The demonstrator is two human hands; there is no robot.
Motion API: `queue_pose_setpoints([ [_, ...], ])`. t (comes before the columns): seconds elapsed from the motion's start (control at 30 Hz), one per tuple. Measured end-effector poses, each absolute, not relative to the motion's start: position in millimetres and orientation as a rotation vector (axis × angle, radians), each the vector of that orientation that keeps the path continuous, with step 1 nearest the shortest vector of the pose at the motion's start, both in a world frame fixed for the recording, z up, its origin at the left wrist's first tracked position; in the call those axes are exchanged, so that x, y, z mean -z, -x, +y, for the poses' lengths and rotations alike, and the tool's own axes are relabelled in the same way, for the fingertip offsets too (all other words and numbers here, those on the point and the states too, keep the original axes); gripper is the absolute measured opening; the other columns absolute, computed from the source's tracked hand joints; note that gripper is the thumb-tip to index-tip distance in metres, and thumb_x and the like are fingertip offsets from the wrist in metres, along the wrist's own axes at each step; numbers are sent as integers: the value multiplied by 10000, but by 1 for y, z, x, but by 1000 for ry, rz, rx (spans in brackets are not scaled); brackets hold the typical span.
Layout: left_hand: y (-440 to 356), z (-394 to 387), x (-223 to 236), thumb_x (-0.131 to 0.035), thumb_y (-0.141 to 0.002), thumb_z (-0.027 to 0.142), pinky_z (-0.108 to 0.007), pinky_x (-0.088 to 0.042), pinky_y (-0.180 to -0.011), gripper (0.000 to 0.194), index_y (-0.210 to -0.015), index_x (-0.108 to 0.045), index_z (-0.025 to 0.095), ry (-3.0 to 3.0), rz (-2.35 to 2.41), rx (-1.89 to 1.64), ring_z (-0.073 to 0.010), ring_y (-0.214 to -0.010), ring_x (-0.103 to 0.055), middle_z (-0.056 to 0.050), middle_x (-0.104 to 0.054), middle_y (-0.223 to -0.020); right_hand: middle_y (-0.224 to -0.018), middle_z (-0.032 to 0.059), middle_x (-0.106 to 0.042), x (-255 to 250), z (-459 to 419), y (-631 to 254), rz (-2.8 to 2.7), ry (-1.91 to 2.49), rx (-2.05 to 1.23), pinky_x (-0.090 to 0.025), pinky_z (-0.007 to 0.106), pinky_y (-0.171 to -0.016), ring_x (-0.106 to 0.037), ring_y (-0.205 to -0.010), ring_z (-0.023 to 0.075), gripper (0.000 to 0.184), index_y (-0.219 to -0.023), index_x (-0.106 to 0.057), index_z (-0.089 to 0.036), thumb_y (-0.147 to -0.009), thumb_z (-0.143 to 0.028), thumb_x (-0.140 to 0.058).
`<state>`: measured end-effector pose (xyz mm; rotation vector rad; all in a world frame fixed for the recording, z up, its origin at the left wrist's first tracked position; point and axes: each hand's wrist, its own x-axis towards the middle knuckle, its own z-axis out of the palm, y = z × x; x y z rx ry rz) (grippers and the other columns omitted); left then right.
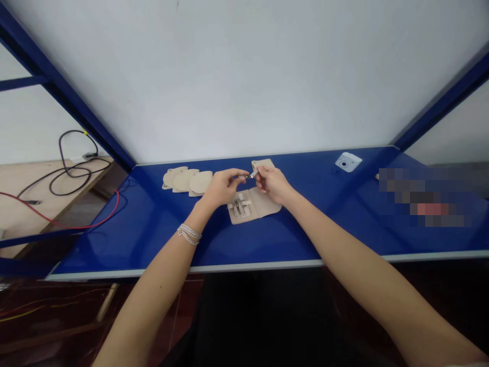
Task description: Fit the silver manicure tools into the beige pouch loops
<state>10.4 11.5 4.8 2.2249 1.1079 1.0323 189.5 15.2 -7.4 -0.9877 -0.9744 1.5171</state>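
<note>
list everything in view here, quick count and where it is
table top: 1, glossy blue with pale edge, under the hands
wall: 1, white, behind the table
metal frame: 1, blue, along both sides
open case: 1, beige, on the table under the hands
grooming tools: several, silver, in the case
small metal tool: 1, silver and dark, between the hands
pads: 3, beige, in a row left of the hands
flat piece: 1, beige, behind the right hand
instant camera: 1, pale blue, far right of the table
cables: 2, black and red, lower left
wooden board: 1, tan, lower left
blurred patch: 1, cannot tell, right
bracelet: 1, silver, left wrist
left hand: 1, on the tool
right hand: 1, on the tool
</note>
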Motion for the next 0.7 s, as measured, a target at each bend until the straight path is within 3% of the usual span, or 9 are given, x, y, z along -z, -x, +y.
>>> queue_pose_setpoints([
  [0.27,-8,10,-8,-525,-882,183,-250,-507,-703,266,-1071,-708,148,-2287,1101,-943,-125,-690,-632,-60,-734,-858,-601,-27,-455,14,22,-197,-1093,1003,-1561,-251,191,-377,-423,-439,73,197,-771,-505,-167,-916,-297,-534],
  [0.7,-7,8,-10,-518,-879,261,-210,-455,-585,278,-1040,-716,151,-2259,935,-763,-86,-551,-531,-41,-722,-810,-577,-26,-416,10,18,-206,-1376,931,-1740,-310,204,-447,-410,-457,74,276,-699,-521,-151,-923,-312,-522],
])
